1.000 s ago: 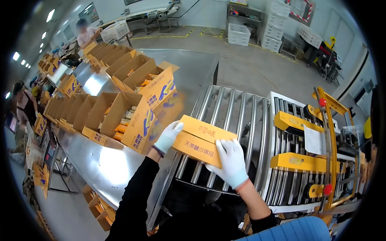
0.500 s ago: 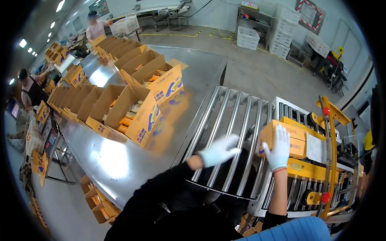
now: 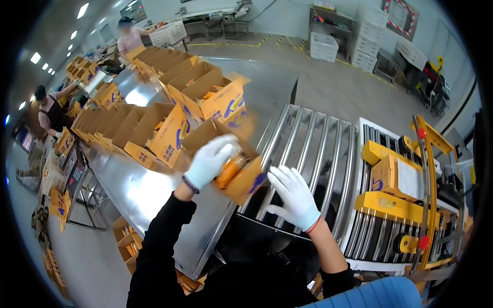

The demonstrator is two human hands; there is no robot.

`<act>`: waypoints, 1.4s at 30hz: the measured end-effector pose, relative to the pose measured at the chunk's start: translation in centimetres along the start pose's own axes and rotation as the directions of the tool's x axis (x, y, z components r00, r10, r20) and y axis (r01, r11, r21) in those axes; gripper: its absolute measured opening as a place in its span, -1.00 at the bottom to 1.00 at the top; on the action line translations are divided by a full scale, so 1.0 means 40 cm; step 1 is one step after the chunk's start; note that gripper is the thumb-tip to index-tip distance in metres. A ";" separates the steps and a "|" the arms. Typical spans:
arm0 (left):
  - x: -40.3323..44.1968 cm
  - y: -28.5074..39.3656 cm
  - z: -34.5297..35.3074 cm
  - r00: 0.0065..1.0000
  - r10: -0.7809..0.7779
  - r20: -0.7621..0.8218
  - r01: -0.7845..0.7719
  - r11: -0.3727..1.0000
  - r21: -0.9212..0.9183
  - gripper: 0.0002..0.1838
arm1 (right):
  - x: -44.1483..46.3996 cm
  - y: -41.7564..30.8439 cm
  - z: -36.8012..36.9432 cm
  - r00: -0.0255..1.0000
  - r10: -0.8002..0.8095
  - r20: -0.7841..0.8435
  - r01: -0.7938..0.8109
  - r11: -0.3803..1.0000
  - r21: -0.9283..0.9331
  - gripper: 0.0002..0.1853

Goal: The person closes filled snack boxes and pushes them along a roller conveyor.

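**Open carton [image 3: 245, 184] near the clock's centre, left hand [image 3: 211, 159] over it, right hand [image 3: 294, 197] free**

Far left, 9 to 10 o'clock: co-worker [image 3: 53, 114] in dark apron. 8 o'clock, low: more cartons [image 3: 128, 238] with orange contents, below the table. 9 to 10 o'clock: near row [image 3: 120, 134] of flap-up cartons along the metal table [image 3: 138, 187]. Between 10 and 11: second co-worker [image 3: 132, 38], light top, dark cap. About 11: far row [image 3: 205, 92] of cartons, also flaps up.

Centre, just 9 o'clock: left hand, white glove, dark beaded wristband, fingers curled over the opening; can't tell whether it's clamped on the cardboard or the orange packs [image 3: 229, 172] inside. Open carton sits tilted at the table's right edge, beside the rollers, a bit blurred.

Between 4 and 5: right hand, white glove, red wristband, fingers apart, nothing in it, just beside the carton, over the rollers [image 3: 331, 164].

1 o'clock, far: white crates [image 3: 364, 43], stacked. Past 3 o'clock: closed carton [image 3: 386, 176] between yellow guides [image 3: 389, 204].
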State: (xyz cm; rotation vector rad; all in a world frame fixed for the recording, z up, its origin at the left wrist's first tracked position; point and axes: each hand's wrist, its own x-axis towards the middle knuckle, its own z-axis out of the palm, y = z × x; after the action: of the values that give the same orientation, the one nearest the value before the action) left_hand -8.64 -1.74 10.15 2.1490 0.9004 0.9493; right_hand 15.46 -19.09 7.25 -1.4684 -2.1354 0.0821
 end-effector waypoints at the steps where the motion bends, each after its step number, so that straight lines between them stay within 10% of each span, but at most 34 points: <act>1: -0.010 0.033 -0.014 0.991 -0.023 -0.130 0.043 0.988 0.148 -0.58 | 0.007 -0.024 -0.023 0.999 0.019 -0.047 -0.018 1.000 0.014 -0.08; 3: -0.041 -0.011 -0.064 0.966 -0.055 -0.254 0.121 0.960 0.253 -0.54 | 0.000 -0.020 -0.015 0.999 0.044 0.026 -0.041 0.994 -0.097 -0.04; 5: -0.066 -0.015 -0.090 0.864 -0.386 0.324 0.495 0.767 -0.407 -0.50 | -0.028 0.045 0.075 0.996 -0.041 0.081 0.053 0.987 -0.151 -0.18; 9: -0.048 0.008 0.013 0.949 -0.204 0.241 0.153 0.964 0.216 -0.57 | 0.012 0.076 0.078 1.000 -0.006 -0.008 0.009 0.896 0.444 -0.55; 11: 0.000 -0.062 0.089 0.981 -0.109 0.159 0.050 0.941 0.336 -0.61 | 0.056 0.064 0.057 0.924 0.358 0.137 -0.341 0.605 0.720 -0.53; 13: 0.017 -0.114 0.126 0.996 0.020 0.090 -0.058 0.891 0.450 -0.64 | 0.114 0.099 0.039 0.995 0.034 -0.091 -0.032 0.999 0.020 -0.40; 15: 0.004 -0.138 0.150 0.970 0.150 -0.190 -0.051 0.894 0.445 -0.54 | 0.150 0.076 0.021 0.991 -0.024 -0.133 -0.005 0.976 -0.219 -0.26; 17: -0.032 -0.222 0.147 0.931 -0.213 -0.296 0.223 0.975 -0.001 -0.45 | 0.154 0.018 0.009 0.970 0.125 -0.209 -0.178 0.949 -0.260 -0.17; 19: -0.084 -0.372 0.149 0.903 -0.425 -0.065 0.343 0.803 -0.487 -0.39 | 0.096 -0.032 0.024 0.971 0.207 -0.118 -0.214 0.976 -0.049 -0.08; 22: -0.045 -0.253 0.118 0.886 -0.351 0.302 0.462 0.621 -0.634 -0.46 | -0.029 -0.003 0.080 0.987 0.161 0.014 -0.157 0.979 -0.132 0.01; 27: 0.077 -0.155 0.473 0.938 -0.345 -0.044 0.299 0.865 -0.404 -0.55 | -0.097 0.136 -0.035 0.855 0.515 -0.059 -0.489 0.764 -0.422 0.12; 31: 0.075 0.009 0.731 0.957 0.111 0.269 0.046 0.855 -0.517 -0.34 | -0.090 0.269 -0.083 0.809 0.557 -0.185 -0.576 0.694 -0.431 0.20; 32: 0.072 0.031 0.704 0.772 0.015 0.636 0.451 0.693 -0.563 -0.34 | -0.113 0.332 -0.048 0.844 0.461 -0.275 -0.532 0.651 -0.542 0.11; 34: 0.067 0.068 0.579 0.629 -0.020 0.777 0.551 0.718 -0.426 -0.38 | -0.123 0.333 -0.090 0.781 0.554 -0.289 -0.619 0.621 -0.482 -0.11; 36: 0.067 0.055 0.392 0.951 0.018 0.308 0.035 0.985 -0.168 -0.54 | -0.179 0.362 -0.099 0.796 0.498 -0.345 -0.604 0.618 -0.502 -0.21; 38: 0.089 -0.030 0.182 0.975 0.212 -0.071 -0.150 0.857 0.493 -0.64 | -0.214 0.379 -0.103 0.772 0.520 -0.365 -0.634 0.593 -0.497 -0.21; 42: 0.027 -0.233 -0.112 0.832 0.028 -0.555 0.520 0.311 0.795 -0.75 | -0.140 0.316 -0.136 0.682 0.665 -0.304 -0.720 0.536 -0.442 -0.36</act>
State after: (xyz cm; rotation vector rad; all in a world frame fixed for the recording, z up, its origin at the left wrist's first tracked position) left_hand -14.74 5.63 6.09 2.4804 2.5170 0.8754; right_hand 30.14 -20.26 5.32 -2.5408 -1.3861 -0.3256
